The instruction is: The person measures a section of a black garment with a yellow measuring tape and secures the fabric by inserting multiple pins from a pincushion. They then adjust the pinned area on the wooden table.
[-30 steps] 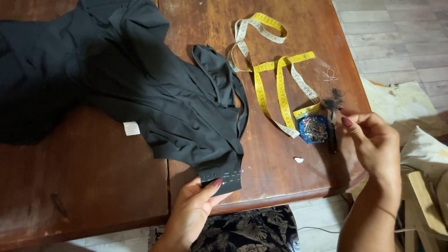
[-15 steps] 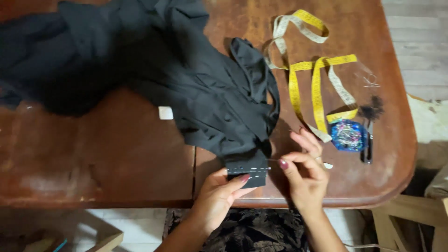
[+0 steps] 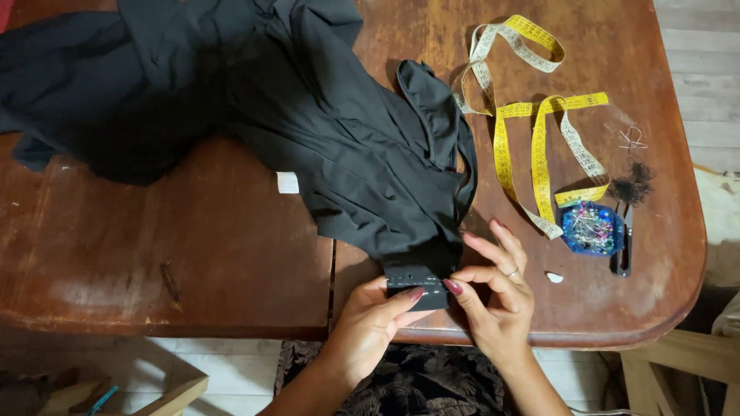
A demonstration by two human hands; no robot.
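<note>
- Since a second ago, the right hand (image 3: 497,296) left the blue pin holder (image 3: 592,229) and joined the left hand (image 3: 378,316).
- Both hands pinch the black cloth (image 3: 324,131) end at the table (image 3: 193,254) edge.
- Pinning looks under way; next needs a steady push.

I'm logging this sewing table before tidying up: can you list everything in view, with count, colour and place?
garment: one, black, spread over the table's left and middle, its end at the near edge
tape measure: one, yellow, looped at right
pin box: one, blue, right, near the tape's end
tool: one, dark, right of the pin box
table: one, brown wood
left hand: holds the garment's end
right hand: pinches the same end
</note>
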